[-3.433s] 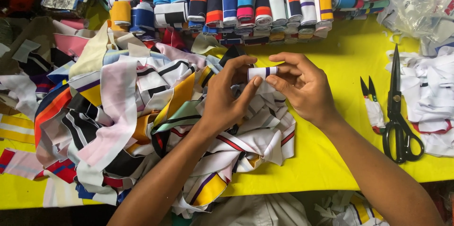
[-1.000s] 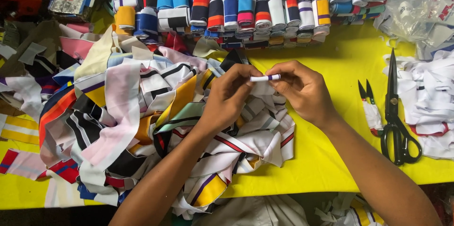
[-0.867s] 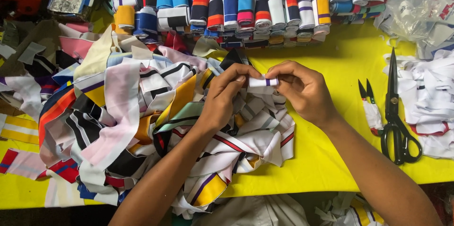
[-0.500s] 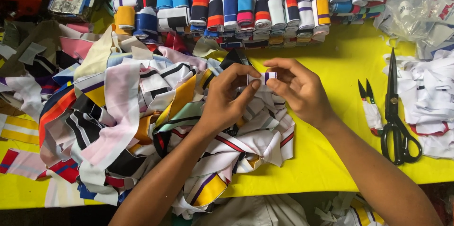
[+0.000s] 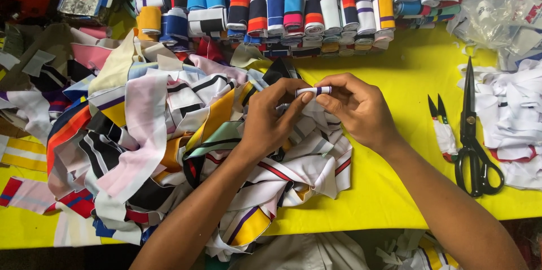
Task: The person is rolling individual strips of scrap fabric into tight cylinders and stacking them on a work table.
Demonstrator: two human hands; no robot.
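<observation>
Both forearms were bare up to the frame's lower edge, no sleeves showing. The left hand [image 5: 268, 126] and right hand [image 5: 361, 109] carried no rings or watch, as far as I could see.

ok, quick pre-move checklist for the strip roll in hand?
1. Both hands on the roll: left hand and right hand pinch the small white roll - ok.
2. Roll wound tight: cannot tell, fingers cover most of it.
3. Loose tail free of the strip pile: cannot tell.
4. Scissors clear of both hands, on the yellow table - ok.
5. Snips lying beside the scissors - ok.
6. Finished rolls stacked at the far edge - ok.
</observation>
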